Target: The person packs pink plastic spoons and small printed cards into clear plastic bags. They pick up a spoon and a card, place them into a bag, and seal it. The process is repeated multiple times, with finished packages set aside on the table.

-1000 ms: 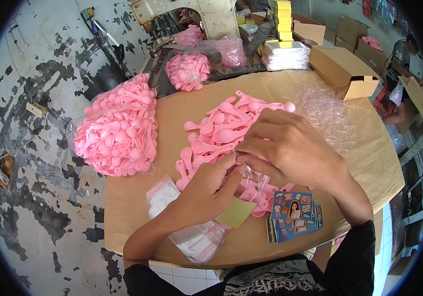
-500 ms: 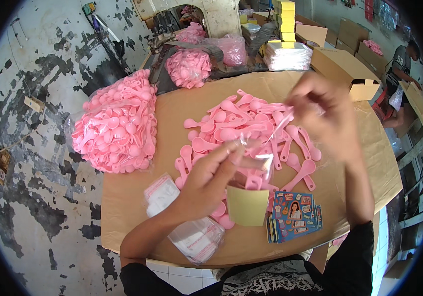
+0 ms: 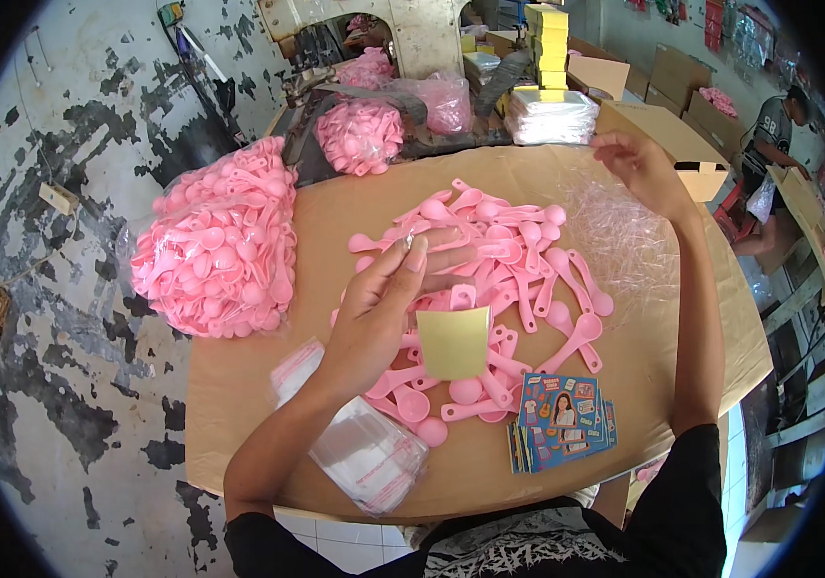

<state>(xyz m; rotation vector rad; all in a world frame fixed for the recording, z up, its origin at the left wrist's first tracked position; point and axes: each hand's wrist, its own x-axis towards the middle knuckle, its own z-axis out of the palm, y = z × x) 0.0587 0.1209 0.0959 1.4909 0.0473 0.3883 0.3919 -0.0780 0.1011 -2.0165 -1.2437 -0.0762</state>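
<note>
My left hand (image 3: 374,308) pinches the top of a clear plastic bag between thumb and fingers. Inside the bag show a plain yellowish card (image 3: 454,344) and part of a pink scoop (image 3: 461,296). Below and beyond it, many loose pink scoops (image 3: 581,337) are heaped on the brown paper-covered table (image 3: 682,347). My right hand (image 3: 645,175) is raised at the far right with its fingers loosely apart, holding nothing I can see. Beneath and beside it lies a tangle of clear plastic strips (image 3: 624,236).
A stack of flat clear bags (image 3: 369,472) lies near my left forearm. Blue printed cards (image 3: 566,419) are piled at the near right. A large bag of pink scoops (image 3: 215,246) stands at the left. Behind are yellow stacks (image 3: 549,48), cartons (image 3: 667,135) and a seated person (image 3: 769,144).
My right hand has left the bag's upper edge, moved up and right, and opened. The left hand, with the bag, has shifted slightly left and up.
</note>
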